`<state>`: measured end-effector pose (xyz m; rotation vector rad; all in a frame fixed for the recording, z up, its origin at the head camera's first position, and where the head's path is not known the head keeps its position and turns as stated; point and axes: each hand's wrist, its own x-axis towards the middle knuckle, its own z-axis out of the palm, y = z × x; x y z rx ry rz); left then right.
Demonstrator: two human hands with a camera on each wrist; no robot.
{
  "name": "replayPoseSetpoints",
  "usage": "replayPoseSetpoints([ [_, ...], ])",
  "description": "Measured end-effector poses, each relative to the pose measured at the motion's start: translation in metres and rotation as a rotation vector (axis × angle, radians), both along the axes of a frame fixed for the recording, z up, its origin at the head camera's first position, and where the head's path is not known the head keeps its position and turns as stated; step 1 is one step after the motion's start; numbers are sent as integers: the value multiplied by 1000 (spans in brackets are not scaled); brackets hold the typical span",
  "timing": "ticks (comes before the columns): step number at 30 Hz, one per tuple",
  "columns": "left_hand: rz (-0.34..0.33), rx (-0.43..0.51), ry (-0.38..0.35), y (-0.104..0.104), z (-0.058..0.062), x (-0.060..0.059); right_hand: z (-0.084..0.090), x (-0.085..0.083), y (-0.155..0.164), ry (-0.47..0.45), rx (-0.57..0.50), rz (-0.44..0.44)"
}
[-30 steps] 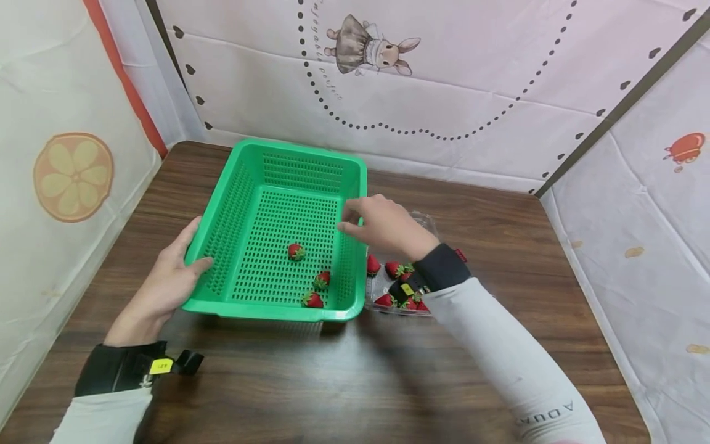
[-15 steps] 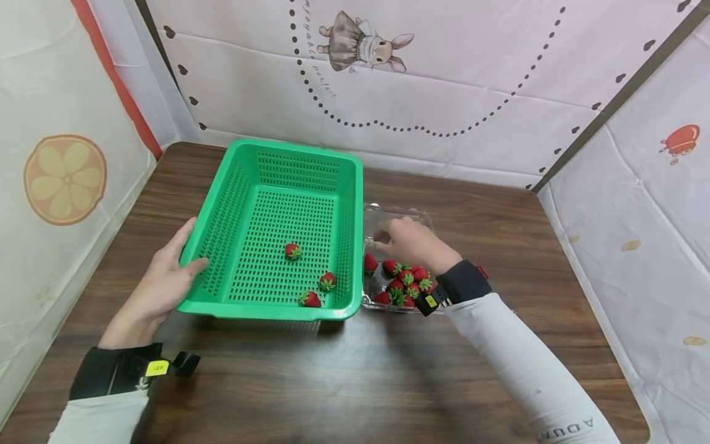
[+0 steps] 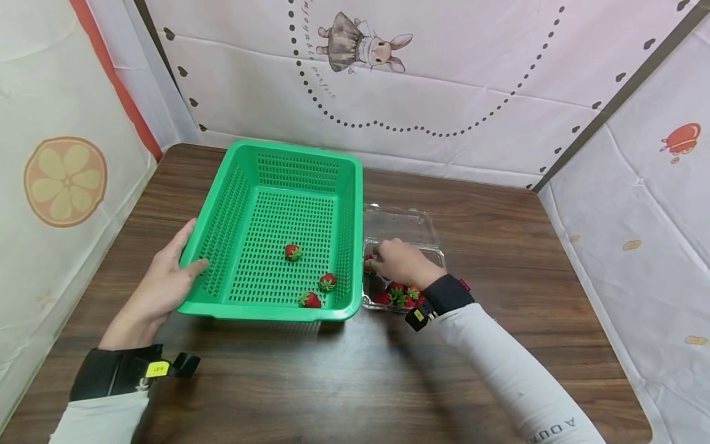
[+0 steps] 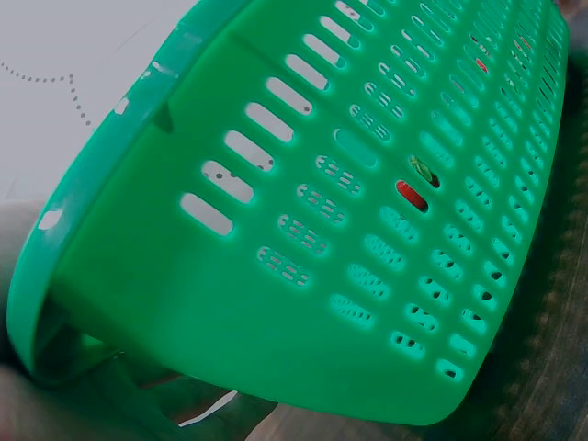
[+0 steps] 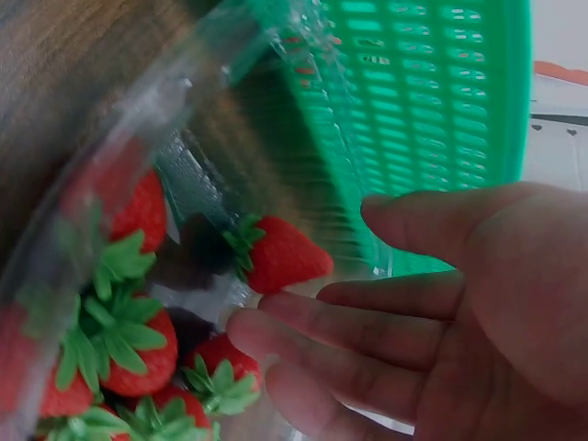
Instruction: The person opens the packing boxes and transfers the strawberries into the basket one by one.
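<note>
Now right hand (image 5: 459,312) fingers (image 5: 367,299) loosely spread, tips just beside strawberry (image 5: 280,257), not yet pinching. Strawberry red, green-capped, at 9 o'clock of clear box (image 3: 402,225), against basket (image 3: 277,228) wall. Left hand (image 3: 163,283) grips basket rim at 8 o'clock. Risk: hard squeeze bruises fruit; slick box shifts.

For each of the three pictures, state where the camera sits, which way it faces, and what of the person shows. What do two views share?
Head: above, looking down at the table; both hands and sleeves show.
Left wrist: beside the green basket, facing its slotted wall; left hand blurred at the edge.
Right wrist: facing the clear box of strawberries; right hand fingers show.
Shared: the basket appears in all.
</note>
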<state>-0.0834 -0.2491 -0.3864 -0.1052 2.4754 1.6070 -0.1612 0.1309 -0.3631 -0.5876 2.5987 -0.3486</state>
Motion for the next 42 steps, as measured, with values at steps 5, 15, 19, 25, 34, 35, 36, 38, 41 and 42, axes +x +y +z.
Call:
replayPoseSetpoints([
  [5, 2, -7, 2, 1, 0, 0, -6, 1, -3, 48, 54, 17],
  [15, 0, 0, 4, 1, 1, 0, -14, 3, -6, 70, 117, 11],
  [19, 4, -8, 4, 1, 1, 1, -15, 3, -7, 47, 103, 12],
  [25, 7, -17, 6, 1, 0, 1, -10, 2, -5, 25, 76, 40],
  [34, 8, -17, -3, 0, 1, 0, 13, -3, -1, -7, 89, 57],
  [35, 8, -18, -2, 0, 1, 0, 17, -4, -1, -2, 77, 62],
  [36, 7, -19, -1, 0, 1, -1, 21, -5, -1, 11, 67, 67],
  [38, 3, -19, 4, 0, 0, -1, 31, -8, -1, 29, 44, 64],
  [41, -3, -15, 12, 0, -1, 0, 47, -10, -3, 67, 17, 41],
  [42, -5, -13, 14, -1, -1, 0, 51, -11, -5, 79, 10, 29],
])
